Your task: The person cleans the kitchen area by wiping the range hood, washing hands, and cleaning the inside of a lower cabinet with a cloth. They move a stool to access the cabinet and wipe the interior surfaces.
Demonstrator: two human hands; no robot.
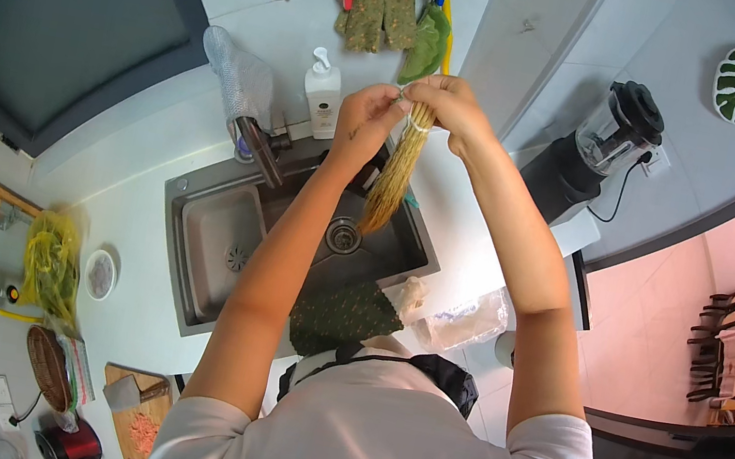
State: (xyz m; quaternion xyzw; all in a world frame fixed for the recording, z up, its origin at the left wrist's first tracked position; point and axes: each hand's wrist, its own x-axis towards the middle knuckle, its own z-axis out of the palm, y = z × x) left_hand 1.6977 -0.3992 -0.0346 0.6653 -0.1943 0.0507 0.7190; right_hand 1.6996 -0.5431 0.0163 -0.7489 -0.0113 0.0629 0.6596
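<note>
My right hand (450, 105) grips the top of a small straw brush (395, 175), which hangs bristles down over the sink's drain (343, 235). A white tie runs round the brush near its upper end. My left hand (371, 114) is beside it, its thumb and fingertips pinched at a small greenish piece, perhaps a loop, by the brush's top. Just above hangs a green cloth or glove (427, 45) on the wall hooks, with patterned cloths (379, 19) to its left. The double-bowl sink (224, 204) lies below my forearms.
A white pump bottle (322, 96) and a faucet (262, 150) stand behind the sink. A blender (591, 151) is at the right. On the left counter are a white bowl (101, 274) and a cutting board (153, 406) with a cleaver (123, 394) and chopped food. A dark patterned cloth (344, 318) hangs over the sink's near edge.
</note>
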